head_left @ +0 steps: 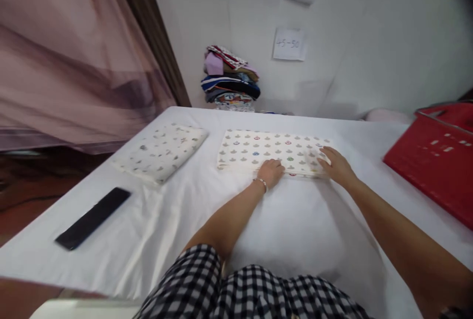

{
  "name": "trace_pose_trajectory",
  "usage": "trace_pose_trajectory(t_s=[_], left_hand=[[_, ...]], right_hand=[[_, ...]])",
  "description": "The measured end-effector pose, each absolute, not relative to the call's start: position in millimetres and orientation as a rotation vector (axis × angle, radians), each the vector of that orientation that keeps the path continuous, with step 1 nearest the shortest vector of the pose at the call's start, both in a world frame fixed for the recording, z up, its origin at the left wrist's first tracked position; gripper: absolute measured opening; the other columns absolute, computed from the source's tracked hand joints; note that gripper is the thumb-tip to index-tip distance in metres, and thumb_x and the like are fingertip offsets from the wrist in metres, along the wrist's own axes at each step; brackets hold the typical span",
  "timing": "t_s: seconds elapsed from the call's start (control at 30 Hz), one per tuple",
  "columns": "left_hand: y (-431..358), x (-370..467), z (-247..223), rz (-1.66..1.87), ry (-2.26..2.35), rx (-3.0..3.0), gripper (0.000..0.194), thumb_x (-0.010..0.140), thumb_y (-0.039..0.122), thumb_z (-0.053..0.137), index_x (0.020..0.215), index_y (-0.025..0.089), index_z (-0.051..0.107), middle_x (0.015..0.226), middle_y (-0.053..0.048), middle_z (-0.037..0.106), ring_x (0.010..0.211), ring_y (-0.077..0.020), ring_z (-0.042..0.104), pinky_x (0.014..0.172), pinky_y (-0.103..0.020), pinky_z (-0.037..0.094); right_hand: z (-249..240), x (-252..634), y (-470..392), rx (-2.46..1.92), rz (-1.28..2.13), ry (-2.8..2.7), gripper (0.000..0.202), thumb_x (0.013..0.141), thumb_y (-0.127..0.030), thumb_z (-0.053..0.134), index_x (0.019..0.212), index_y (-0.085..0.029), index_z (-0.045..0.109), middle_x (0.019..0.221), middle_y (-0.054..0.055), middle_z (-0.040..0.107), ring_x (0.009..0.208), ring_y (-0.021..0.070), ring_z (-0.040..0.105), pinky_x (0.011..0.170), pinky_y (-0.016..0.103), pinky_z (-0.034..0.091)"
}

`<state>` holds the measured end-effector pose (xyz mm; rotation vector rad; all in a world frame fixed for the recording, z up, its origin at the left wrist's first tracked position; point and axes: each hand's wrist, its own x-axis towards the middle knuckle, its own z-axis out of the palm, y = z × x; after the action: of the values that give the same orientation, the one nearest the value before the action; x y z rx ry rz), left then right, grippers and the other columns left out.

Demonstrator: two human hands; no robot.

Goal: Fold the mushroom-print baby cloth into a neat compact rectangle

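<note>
A folded white cloth [271,147] with rows of small grey, red, blue and green motifs lies flat and lengthwise across the white-covered table. My left hand [271,172], with a bracelet at the wrist, rests on its near edge around the middle, fingers together and bent over the fabric. At the cloth's right end is my right hand [337,165], its fingers apart and touching the end; it grips nothing. Another folded white cloth [166,151] with dark and green prints lies to the left, apart from both hands.
A long black flat object [94,218] lies at the table's left. On the right stands a red bag [436,156]. Folded clothes [231,80] are stacked beyond the far edge, near a wall sign [289,44]. Pink curtains [70,53] hang at the left.
</note>
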<state>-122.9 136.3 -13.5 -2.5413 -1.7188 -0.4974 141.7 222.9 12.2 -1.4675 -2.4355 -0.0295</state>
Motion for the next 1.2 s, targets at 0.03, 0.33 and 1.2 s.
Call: trace_pose_trajectory(t_s=[0.03, 0.33, 1.2], left_hand=[[135.9, -122.5, -13.6, -0.482, -1.724, -2.537, 0.017, 0.089, 0.026, 0.048, 0.091, 0.019, 0.064, 0.098, -0.006, 0.060, 0.095, -0.0196, 0.050, 0.081, -0.033, 0.038], [136.1, -122.1, -25.8, -0.458, -1.669, -2.479, 0.021, 0.089, 0.016, 0.042, 0.098, 0.019, 0.061, 0.103, -0.006, 0.059, 0.098, -0.0187, 0.049, 0.081, -0.032, 0.036], [68.8, -307.4, -21.3, -0.683, -2.035, -2.137, 0.028, 0.084, 0.014, 0.050, 0.108, 0.022, 0.062, 0.110, -0.004, 0.066, 0.106, -0.0160, 0.058, 0.091, -0.033, 0.045]], right_hand=[[4.9, 137.7, 220.8, -1.504, -0.016, -2.472, 0.051, 0.090, -0.044, 0.033, 0.131, -0.016, 0.045, 0.141, 0.011, 0.039, 0.132, 0.0255, 0.031, 0.106, 0.040, 0.029], [-27.0, 138.5, 211.3, -1.636, -0.143, -2.605, 0.052, 0.091, -0.045, 0.022, 0.135, -0.025, 0.040, 0.146, 0.008, 0.033, 0.134, 0.0260, 0.028, 0.103, 0.050, 0.030], [-39.9, 141.2, 218.0, -1.602, -0.168, -2.587, 0.058, 0.089, -0.050, 0.016, 0.134, -0.023, 0.042, 0.145, 0.010, 0.034, 0.135, 0.0259, 0.027, 0.102, 0.051, 0.031]])
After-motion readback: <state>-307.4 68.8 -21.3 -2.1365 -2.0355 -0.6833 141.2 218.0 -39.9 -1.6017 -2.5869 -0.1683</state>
